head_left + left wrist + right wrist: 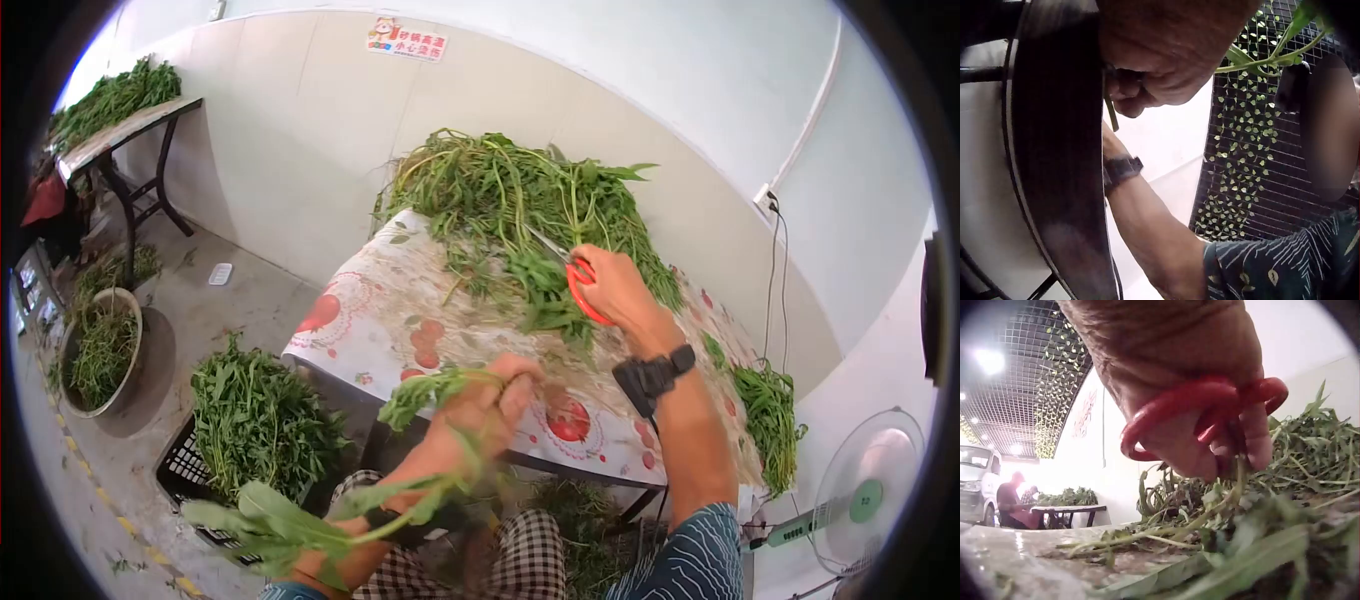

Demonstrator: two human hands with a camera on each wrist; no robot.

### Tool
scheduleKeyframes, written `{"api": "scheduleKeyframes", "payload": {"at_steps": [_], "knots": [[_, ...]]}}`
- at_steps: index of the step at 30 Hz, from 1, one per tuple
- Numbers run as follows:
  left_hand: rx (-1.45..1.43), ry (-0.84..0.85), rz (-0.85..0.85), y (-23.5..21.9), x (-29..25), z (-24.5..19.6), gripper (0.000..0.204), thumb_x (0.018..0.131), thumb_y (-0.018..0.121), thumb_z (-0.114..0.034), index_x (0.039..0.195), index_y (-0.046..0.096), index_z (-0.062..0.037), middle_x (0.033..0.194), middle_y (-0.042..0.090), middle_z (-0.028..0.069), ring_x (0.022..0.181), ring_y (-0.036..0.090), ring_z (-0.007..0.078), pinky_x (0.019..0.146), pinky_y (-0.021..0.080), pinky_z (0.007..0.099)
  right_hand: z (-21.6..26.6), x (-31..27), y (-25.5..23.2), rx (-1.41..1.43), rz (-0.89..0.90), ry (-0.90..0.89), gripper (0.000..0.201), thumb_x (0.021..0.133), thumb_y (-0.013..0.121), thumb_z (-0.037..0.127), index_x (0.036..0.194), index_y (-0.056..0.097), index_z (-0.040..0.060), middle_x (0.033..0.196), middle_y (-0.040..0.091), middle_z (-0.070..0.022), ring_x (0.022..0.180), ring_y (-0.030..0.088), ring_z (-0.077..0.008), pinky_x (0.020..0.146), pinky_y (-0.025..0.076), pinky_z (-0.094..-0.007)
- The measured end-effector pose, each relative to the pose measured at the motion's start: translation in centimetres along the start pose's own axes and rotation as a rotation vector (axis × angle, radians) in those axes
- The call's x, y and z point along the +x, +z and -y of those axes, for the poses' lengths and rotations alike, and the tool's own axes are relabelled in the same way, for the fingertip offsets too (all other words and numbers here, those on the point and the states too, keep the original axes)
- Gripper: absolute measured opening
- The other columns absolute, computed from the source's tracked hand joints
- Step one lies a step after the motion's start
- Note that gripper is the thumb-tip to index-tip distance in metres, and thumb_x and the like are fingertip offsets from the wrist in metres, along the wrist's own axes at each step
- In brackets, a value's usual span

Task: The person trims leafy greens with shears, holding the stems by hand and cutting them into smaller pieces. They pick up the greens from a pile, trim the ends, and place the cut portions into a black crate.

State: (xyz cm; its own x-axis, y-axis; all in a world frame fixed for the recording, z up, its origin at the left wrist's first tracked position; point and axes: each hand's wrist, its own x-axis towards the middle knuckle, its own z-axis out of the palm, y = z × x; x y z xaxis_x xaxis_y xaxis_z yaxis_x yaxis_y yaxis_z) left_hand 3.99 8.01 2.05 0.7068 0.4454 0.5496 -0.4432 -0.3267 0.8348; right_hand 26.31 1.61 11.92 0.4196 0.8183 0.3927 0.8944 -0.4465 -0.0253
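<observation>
My right hand [622, 290] grips scissors by their red handles [577, 291], the blades pointing at the heap of leafy greens [500, 185] on the table's far side. In the right wrist view, fingertips through and below the red loops [1179, 406] meet a green stem [1238, 487] at the heap's near edge. My left hand [470, 420] is curled round leafy stems [425, 395] over the table's front edge, with a long leafy end [290, 530] hanging back over the forearm. From the left wrist, a cut stem end [1112, 114] pokes out below the curled fingers.
The patterned tablecloth [350, 310] bears loose leaf bits. Left on the floor stand a black crate [185, 465] of greens and a round tub [132, 375]. A fan [870, 490] and more greens [765, 415] are at right; another table [140, 125] is far left.
</observation>
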Motion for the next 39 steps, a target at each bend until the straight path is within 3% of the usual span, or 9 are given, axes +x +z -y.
{"api": "scheduleKeyframes", "payload": {"at_steps": [5, 8, 14, 16, 20, 25, 29, 35, 39], "knots": [[-0.006, 0.089, -0.043, 0.3, -0.1, 1.3, 0.016, 0.09, 0.045, -0.012, 0.093, 0.058, -0.0028, 0.062, 0.045, -0.0027, 0.058, 0.045, 0.006, 0.054, 0.038, 0.0212, -1.1, -9.4, -4.0, 0.019, -0.048, 0.113, 0.027, 0.077, 0.059, 0.018, 0.102, 0.059, 0.0065, 0.085, 0.061, -0.0223, 0.078, 0.059, -0.039, 0.067, 0.047, -0.0411], [0.0, 0.01, -0.053, 0.4, -0.1, 0.4, 0.018, 0.091, 0.047, -0.018, 0.092, 0.058, -0.0038, 0.061, 0.045, -0.0033, 0.058, 0.045, 0.0059, 0.053, 0.037, 0.0217, -2.1, -15.1, -6.0, 0.008, 0.034, 0.163, 0.027, 0.078, 0.059, 0.019, 0.102, 0.059, 0.0064, 0.085, 0.061, -0.0227, 0.078, 0.059, -0.0384, 0.066, 0.047, -0.0394], [-0.148, -0.053, -0.088, 1.0, 0.1, 0.0, 0.022, 0.091, 0.047, -0.023, 0.088, 0.058, -0.0039, 0.056, 0.044, -0.0021, 0.052, 0.04, 0.0056, 0.046, 0.03, 0.0201, -9.9, -24.5, -6.7, 0.113, 0.117, 0.481, 0.035, 0.074, 0.063, 0.022, 0.103, 0.057, 0.0025, 0.083, 0.062, -0.0177, 0.076, 0.061, -0.0307, 0.068, 0.046, -0.0368], [-0.143, -0.117, -0.078, 0.8, 0.2, -0.5, 0.027, 0.092, 0.045, -0.027, 0.087, 0.057, -0.0033, 0.055, 0.044, -0.0018, 0.049, 0.038, 0.0058, 0.045, 0.029, 0.0201, -12.2, -26.3, -6.7, 0.099, -0.044, 0.487, 0.038, 0.072, 0.064, 0.022, 0.103, 0.057, 0.0009, 0.083, 0.062, -0.0164, 0.076, 0.061, -0.028, 0.069, 0.046, -0.036], [-0.268, -0.227, -0.087, 0.3, 0.7, -0.9, 0.034, 0.094, 0.041, -0.033, 0.088, 0.055, -0.0028, 0.055, 0.044, -0.0005, 0.045, 0.037, 0.0066, 0.043, 0.03, 0.0211, -14.3, -27.0, -6.7, 0.216, -0.305, 0.584, 0.041, 0.072, 0.064, 0.024, 0.104, 0.055, -0.0008, 0.083, 0.061, -0.0166, 0.077, 0.059, -0.0269, 0.07, 0.045, -0.0355], [-0.536, -0.228, -0.099, 0.8, 1.6, 0.0, 0.026, 0.093, 0.045, -0.028, 0.088, 0.054, -0.0038, 0.065, 0.05, 0.0008, 0.051, 0.044, 0.0085, 0.044, 0.035, 0.0226, -11.5, -25.7, -7.7, 0.045, -0.178, 0.684, 0.039, 0.075, 0.063, 0.026, 0.102, 0.053, -0.0006, 0.085, 0.061, -0.0186, 0.078, 0.059, -0.0324, 0.07, 0.044, -0.0378], [-0.5, -0.158, 0.025, 2.5, 1.6, 0.2, 0.023, 0.092, 0.046, -0.024, 0.085, 0.054, -0.0032, 0.068, 0.051, 0.0019, 0.052, 0.046, 0.009, 0.045, 0.037, 0.0217, -12.4, -25.3, -5.2, -0.178, -0.14, 0.552, 0.034, 0.077, 0.06, 0.023, 0.103, 0.052, 0.0018, 0.089, 0.062, -0.0204, 0.083, 0.059, -0.0361, 0.07, 0.045, -0.041], [-0.495, -0.183, 0.145, 2.5, 1.4, 0.3, 0.022, 0.092, 0.047, -0.023, 0.088, 0.055, -0.0025, 0.067, 0.051, 0.0026, 0.051, 0.046, 0.0087, 0.045, 0.037, 0.021, -13.2, -24.4, -4.5, -0.294, 0.009, 0.661, 0.033, 0.078, 0.056, 0.014, 0.109, 0.05, 0.0058, 0.087, 0.063, -0.0188, 0.083, 0.06, -0.0354, 0.069, 0.046, -0.0436], [-0.469, -0.2, 0.156, 2.6, 1.5, 0.3, 0.02, 0.091, 0.048, -0.021, 0.088, 0.055, -0.0027, 0.067, 0.051, 0.0023, 0.051, 0.046, 0.0083, 0.044, 0.037, 0.0212, -12.4, -23.9, -4.9, -0.266, -0.143, 0.786, 0.033, 0.077, 0.056, 0.014, 0.109, 0.051, 0.0071, 0.087, 0.063, -0.0182, 0.085, 0.061, -0.0346, 0.069, 0.047, -0.0437]]}}
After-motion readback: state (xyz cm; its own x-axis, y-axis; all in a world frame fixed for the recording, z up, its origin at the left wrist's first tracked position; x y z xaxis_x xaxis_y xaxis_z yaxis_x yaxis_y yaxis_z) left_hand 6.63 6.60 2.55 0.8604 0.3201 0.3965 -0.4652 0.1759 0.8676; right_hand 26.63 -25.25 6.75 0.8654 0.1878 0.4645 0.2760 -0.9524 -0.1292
